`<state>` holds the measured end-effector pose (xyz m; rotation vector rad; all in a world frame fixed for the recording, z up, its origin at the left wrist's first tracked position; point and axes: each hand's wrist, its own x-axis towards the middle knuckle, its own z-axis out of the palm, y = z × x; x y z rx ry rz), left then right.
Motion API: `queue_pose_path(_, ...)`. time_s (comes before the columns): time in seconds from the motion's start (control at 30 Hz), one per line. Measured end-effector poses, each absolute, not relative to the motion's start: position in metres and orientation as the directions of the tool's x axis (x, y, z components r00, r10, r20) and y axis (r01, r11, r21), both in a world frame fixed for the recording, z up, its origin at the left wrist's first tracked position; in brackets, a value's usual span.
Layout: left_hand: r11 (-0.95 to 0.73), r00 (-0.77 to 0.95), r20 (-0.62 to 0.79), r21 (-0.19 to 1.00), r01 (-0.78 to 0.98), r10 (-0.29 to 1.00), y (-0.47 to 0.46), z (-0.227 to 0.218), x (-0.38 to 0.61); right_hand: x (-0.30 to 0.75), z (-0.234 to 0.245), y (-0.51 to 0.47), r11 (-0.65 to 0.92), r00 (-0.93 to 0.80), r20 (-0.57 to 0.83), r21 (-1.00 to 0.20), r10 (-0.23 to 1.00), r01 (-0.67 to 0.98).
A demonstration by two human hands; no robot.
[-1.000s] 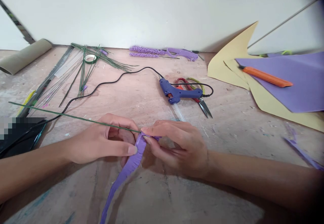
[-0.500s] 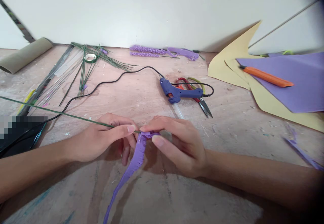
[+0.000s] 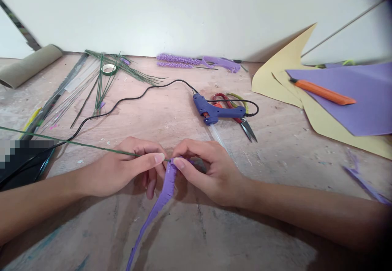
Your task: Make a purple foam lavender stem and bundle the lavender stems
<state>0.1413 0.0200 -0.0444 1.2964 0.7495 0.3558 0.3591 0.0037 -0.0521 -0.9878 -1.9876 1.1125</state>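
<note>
My left hand [image 3: 137,165] pinches a long green floral wire [image 3: 88,145] between thumb and fingers, close to one end. The wire runs out past the left edge of the view. My right hand [image 3: 203,169] is closed at that end, thumb and forefinger pressed on a fringed purple paper strip [image 3: 166,190] that is wrapped round the wire. The strip's loose length hangs down toward the bottom edge, with a whitish streak near its top. Part of the wrapped section is hidden by my right fingers. Both hands are nearly touching at the fingertips.
Beyond my hands lie a blue glue gun [image 3: 214,111] with a black cord and scissors [image 3: 248,130]. Green wires [image 3: 99,85], a tape roll [image 3: 109,69] and finished purple stems [image 3: 177,60] are at the back. An orange cutter [image 3: 326,92] rests on purple sheets [image 3: 346,120] at right.
My right thumb and fingers have shifted left, closer to my left hand, and now cover more of the wrapped paper. The wire's far left part has dipped slightly.
</note>
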Motion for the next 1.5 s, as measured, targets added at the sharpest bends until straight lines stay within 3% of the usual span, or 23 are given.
queue_pose_path(0.23,0.354,0.732,-0.282,0.933,0.06,0.621,0.02,-0.046,0.141,0.36,-0.054,0.002,0.362,-0.464,0.189,-0.876,0.865,0.317)
queue_pose_path(0.37,0.31,0.738,-0.281,0.945,0.101,0.614,0.02,-0.042,0.139,0.359,-0.055,0.001,0.35,-0.435,0.198,-0.886,0.878,0.305)
queue_pose_path(0.8,0.406,0.734,-0.285,0.914,0.014,0.616,0.019,-0.042,0.143,0.36,-0.064,0.003,0.541,-0.409,0.454,-0.832,0.792,0.124)
queue_pose_path(0.9,0.411,0.725,-0.285,0.912,0.003,0.626,0.02,-0.043,0.142,0.361,-0.063,0.004,0.504,-0.424,0.419,-0.857,0.803,0.109)
queue_pose_path(1.27,0.344,0.698,-0.282,0.938,0.055,0.658,0.018,-0.044,0.142,0.358,-0.059,0.003,0.173,-0.53,0.081,-0.977,0.844,0.128)
queue_pose_path(1.5,0.354,0.697,-0.292,0.933,0.058,0.655,0.021,-0.044,0.143,0.357,-0.056,0.001,0.218,-0.503,0.109,-0.962,0.857,0.164)
